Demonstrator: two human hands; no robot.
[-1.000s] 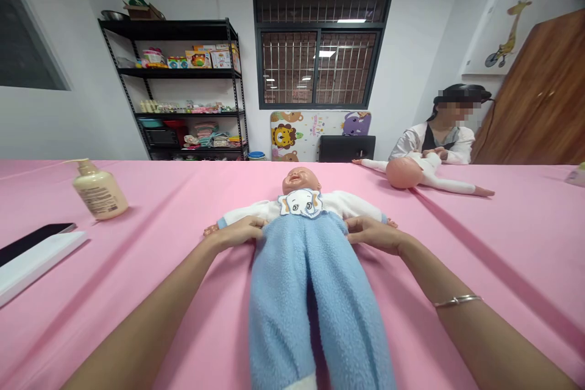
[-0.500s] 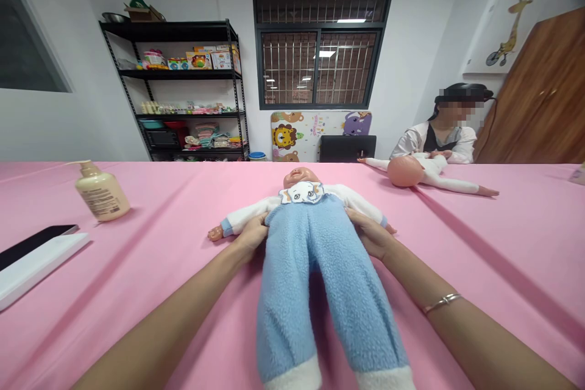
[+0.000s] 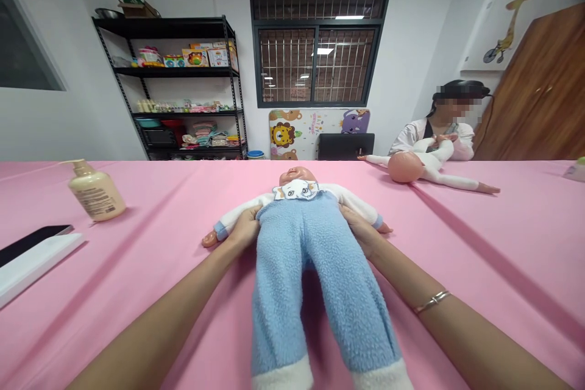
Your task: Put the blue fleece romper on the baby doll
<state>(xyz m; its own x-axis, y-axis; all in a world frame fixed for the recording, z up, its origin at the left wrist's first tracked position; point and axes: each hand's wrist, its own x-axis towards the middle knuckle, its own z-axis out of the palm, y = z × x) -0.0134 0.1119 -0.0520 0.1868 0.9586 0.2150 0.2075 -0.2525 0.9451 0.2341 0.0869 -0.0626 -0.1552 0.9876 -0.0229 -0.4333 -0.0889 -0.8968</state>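
A baby doll (image 3: 298, 177) lies on its back in front of me, head away from me and arms spread. It wears a white top with blue cuffs and blue fleece trousers (image 3: 301, 237) with white hems. An animal-face patch (image 3: 296, 191) shows at the chest, above the waist. My left hand (image 3: 247, 226) grips the trousers at the left side of the waist. On the opposite side, my right hand (image 3: 359, 228) holds the waist edge, its fingertips partly hidden by the fabric. Both trouser legs stretch toward me.
A pink cloth (image 3: 159, 219) covers the table. At left stand a pump bottle (image 3: 97, 192), a phone (image 3: 31, 241) and a white box (image 3: 41, 268). Across the table at right, a person (image 3: 432, 128) handles another doll (image 3: 406, 167). A loaded shelf (image 3: 171, 71) stands behind.
The view has shifted slightly; both my hands stay at the trousers' waist. Across the table, the other doll's legs are now raised in the person's hands.
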